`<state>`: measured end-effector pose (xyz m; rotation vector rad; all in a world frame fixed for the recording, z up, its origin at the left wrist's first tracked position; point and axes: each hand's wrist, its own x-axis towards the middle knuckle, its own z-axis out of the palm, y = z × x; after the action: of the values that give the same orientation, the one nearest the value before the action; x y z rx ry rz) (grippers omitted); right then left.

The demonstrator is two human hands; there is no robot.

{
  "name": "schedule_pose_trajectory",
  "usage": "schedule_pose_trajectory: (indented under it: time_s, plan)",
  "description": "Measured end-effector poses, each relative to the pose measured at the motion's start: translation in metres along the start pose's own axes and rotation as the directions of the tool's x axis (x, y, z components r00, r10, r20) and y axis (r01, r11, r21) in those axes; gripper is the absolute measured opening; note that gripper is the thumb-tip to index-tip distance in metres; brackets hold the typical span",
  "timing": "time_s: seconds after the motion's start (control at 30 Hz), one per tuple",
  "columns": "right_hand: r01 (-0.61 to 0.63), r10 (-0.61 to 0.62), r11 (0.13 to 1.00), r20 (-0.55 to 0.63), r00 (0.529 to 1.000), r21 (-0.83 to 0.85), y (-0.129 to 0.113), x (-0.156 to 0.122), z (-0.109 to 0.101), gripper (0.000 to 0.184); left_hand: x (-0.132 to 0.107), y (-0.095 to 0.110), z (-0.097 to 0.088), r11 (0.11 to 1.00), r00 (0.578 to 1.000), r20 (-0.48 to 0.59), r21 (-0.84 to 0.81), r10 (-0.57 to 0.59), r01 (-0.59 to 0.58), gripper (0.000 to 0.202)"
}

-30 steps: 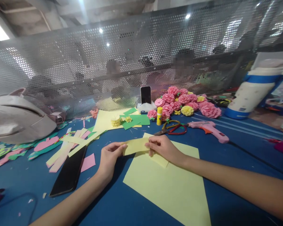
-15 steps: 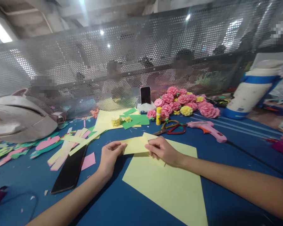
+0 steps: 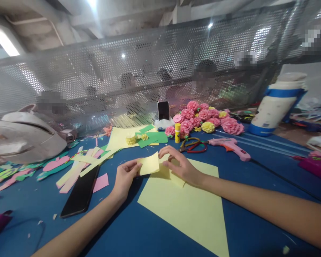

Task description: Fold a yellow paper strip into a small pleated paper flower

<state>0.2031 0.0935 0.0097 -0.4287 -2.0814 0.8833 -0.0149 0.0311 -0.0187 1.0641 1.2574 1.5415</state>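
Note:
Between thumb and fingers, my left hand pinches the left end of a small yellow paper strip, folded so its right end stands up. My right hand is just right of that end, its thumb and forefinger apart with nothing visible between them. Under my right hand shows another small yellow paper piece, partly hidden by the fingers. Both hands are over a large yellow paper sheet lying on the blue table.
Scissors, a pink glue gun and a glue stick lie or stand beyond my right hand, before pink paper flowers. Left are a black phone, paper strips and a backpack. A bottle stands at right.
The yellow strip looks shorter now, its right part folded up. My right hand has let go of that end, and its fingers have spread. My left hand keeps its pinch.

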Motion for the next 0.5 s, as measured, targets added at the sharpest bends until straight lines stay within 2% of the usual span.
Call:
schedule_pose_trajectory:
  time_s: [0.13,0.27,0.5]
  plan:
    - [0.022,-0.021,0.999,0.043,0.999,-0.029,-0.0009,-0.0012,0.0005,0.009,-0.0001,0.0003,0.0009,1.0,1.0,0.012,0.003,0.0,0.0,0.035]
    - [-0.008,0.009,1.0,0.024,1.0,-0.02,0.0004,-0.0004,0.0005,0.027,-0.001,0.0025,0.0025,1.0,0.999,0.042,0.015,-0.006,0.005,0.038]
    - [0.037,-0.035,0.999,0.058,0.998,-0.039,0.003,-0.0001,-0.0009,0.017,-0.0015,0.002,0.0014,1.0,0.999,0.052,0.031,-0.006,0.004,0.042]
